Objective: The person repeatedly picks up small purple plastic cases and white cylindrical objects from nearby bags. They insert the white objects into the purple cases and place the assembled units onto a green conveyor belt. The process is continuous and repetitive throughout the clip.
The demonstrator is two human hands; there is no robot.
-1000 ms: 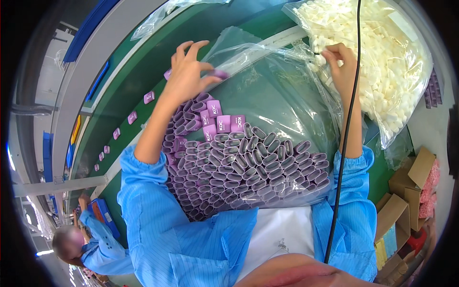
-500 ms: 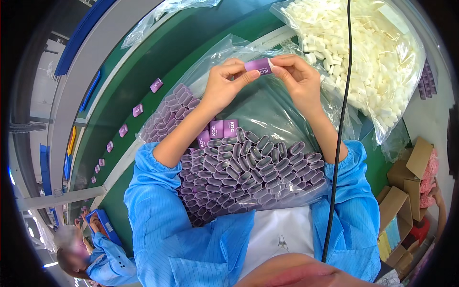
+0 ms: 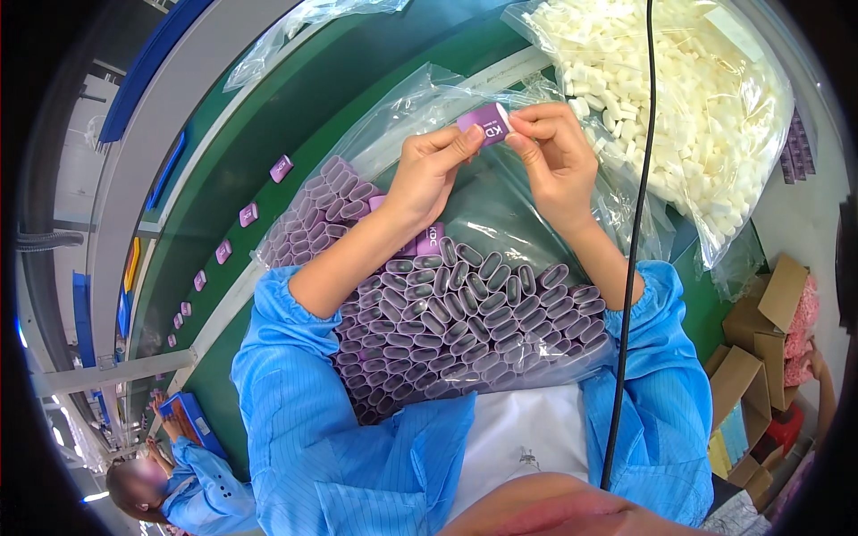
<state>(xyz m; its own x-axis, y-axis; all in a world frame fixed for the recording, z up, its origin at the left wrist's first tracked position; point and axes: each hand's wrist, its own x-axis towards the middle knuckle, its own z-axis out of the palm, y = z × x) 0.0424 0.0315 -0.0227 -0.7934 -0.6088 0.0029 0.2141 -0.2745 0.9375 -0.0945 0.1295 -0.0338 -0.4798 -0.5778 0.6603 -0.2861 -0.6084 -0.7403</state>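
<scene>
Over the far side of a clear plastic bag, my left hand [image 3: 433, 165] is closed on a small purple oval sleeve [image 3: 478, 126], thumb on its printed face. At the sleeve's right end, my right hand [image 3: 559, 152] pinches a white oval piece [image 3: 503, 116] between thumb and fingertips. How deep that piece sits inside the sleeve is hidden. Below my hands lie many open-ended purple sleeves [image 3: 483, 308], packed together in the bag. A few purple pieces [image 3: 431, 238] lie face up beside them, partly behind my left forearm.
At the far right stands a clear bag of white pieces [image 3: 661, 98]. Several purple pieces [image 3: 248, 214] lie in a row on the green belt [image 3: 313, 116] at left. A black cable [image 3: 640, 205] hangs before my right arm. Cardboard boxes [image 3: 760, 330] stand right; a co-worker [image 3: 197, 482] sits lower left.
The purple sleeve has tilted, showing more of its face, and my left hand has shifted slightly. The pieces on the belt have moved nearer and to the left.
</scene>
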